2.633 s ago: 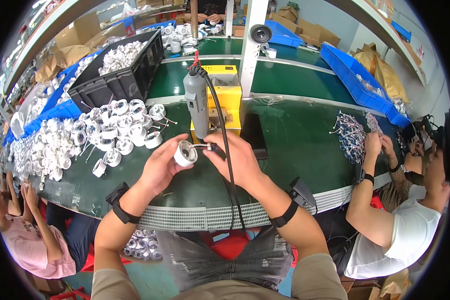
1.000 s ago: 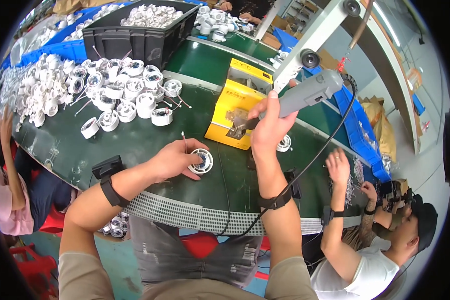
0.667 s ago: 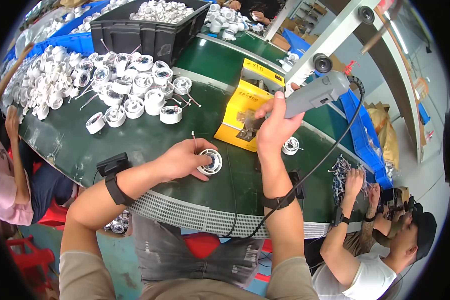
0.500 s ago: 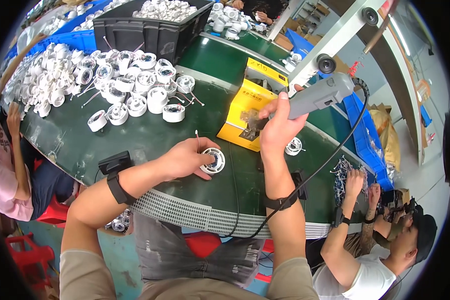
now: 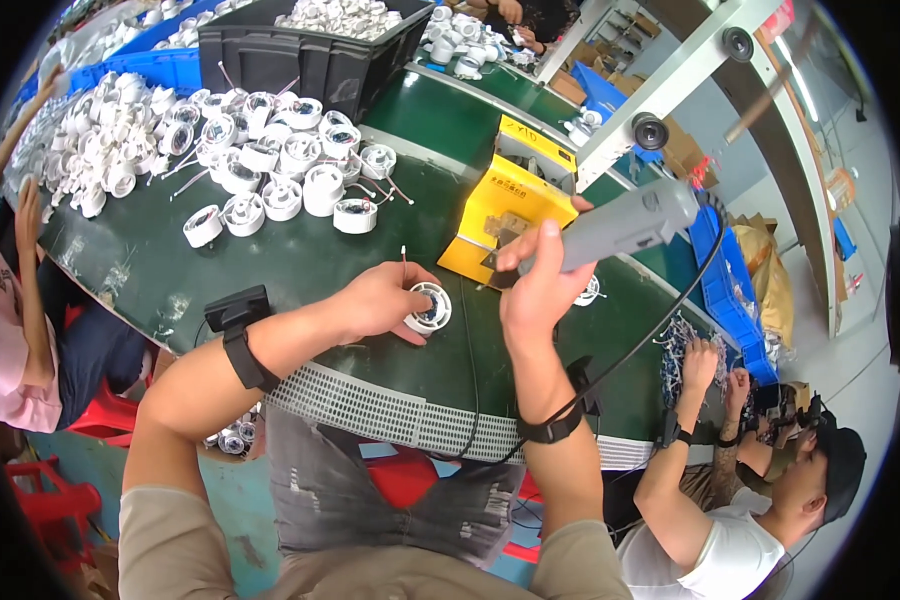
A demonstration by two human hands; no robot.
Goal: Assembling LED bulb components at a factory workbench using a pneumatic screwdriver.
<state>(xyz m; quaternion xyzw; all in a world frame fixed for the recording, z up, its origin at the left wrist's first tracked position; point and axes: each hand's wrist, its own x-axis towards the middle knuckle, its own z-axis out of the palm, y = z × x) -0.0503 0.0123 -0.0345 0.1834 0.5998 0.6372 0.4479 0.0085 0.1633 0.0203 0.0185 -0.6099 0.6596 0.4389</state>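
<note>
My left hand (image 5: 382, 302) grips a round white housing (image 5: 429, 308) with a dark part inside, just above the green bench top. A thin wire with a small white plug stands up by its fingers. In my right hand (image 5: 545, 275) is a grey electric screwdriver (image 5: 625, 228), its black cable curving down toward my lap. The driver's tip reaches the front of a yellow box (image 5: 515, 190); my fingers partly hide it, so I cannot tell if it touches. Another white round part (image 5: 588, 290) lies behind my right wrist.
A pile of white round housings with wires (image 5: 280, 160) covers the bench's far left, before a black crate (image 5: 310, 65). White posts stand at the right. Co-workers sit to either side; the right one's hands (image 5: 705, 365) are at a heap of wires (image 5: 678, 345).
My right hand and the screwdriver have moved down and slightly left, at the yellow box's front. My left hand still holds the housing, a little higher in view. The whole view has shifted slightly.
</note>
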